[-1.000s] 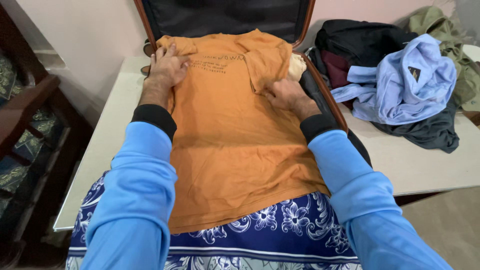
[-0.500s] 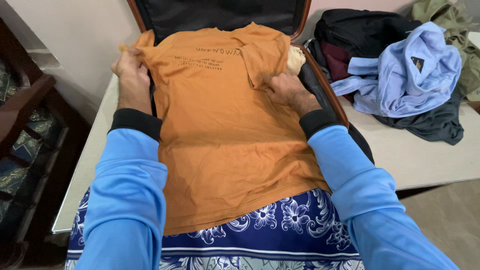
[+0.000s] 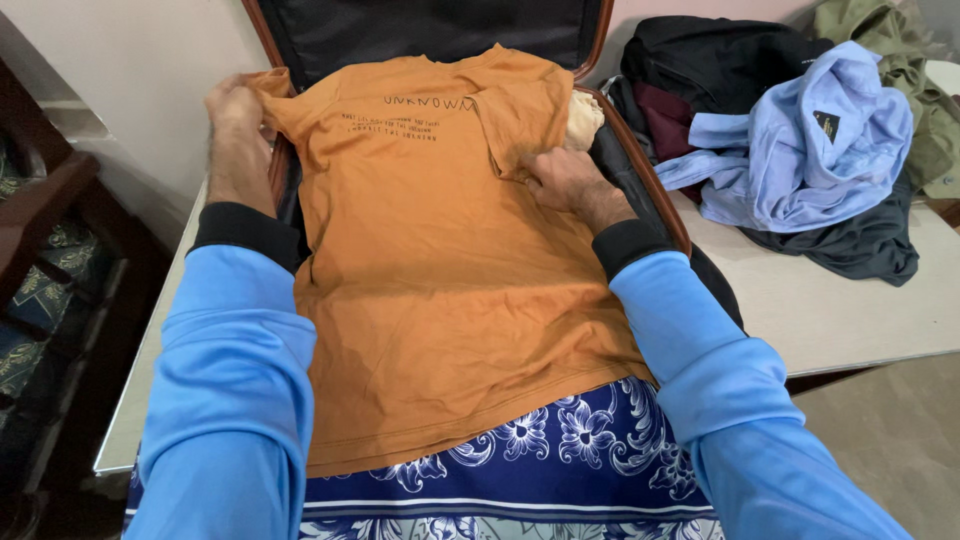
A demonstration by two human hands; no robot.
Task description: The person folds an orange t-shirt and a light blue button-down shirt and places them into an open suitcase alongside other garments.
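Observation:
An orange t-shirt with dark print near the collar lies spread over an open suitcase with a brown rim and dark lining. My left hand grips the shirt's left sleeve and holds it out past the suitcase's left edge. My right hand pinches the folded-in right sleeve, pressing it onto the shirt's front. Both arms wear blue sleeves with black cuffs. The shirt's hem hangs over a blue and white floral cloth.
A pile of clothes lies on the white table to the right: light blue shirt, black, maroon, dark grey and olive pieces. A dark wooden chair stands at the left. The wall is close behind the suitcase lid.
My left hand went from pressing flat on the shirt's upper left to gripping the left sleeve and pulling it outward to the left. My right hand stayed on the folded right sleeve.

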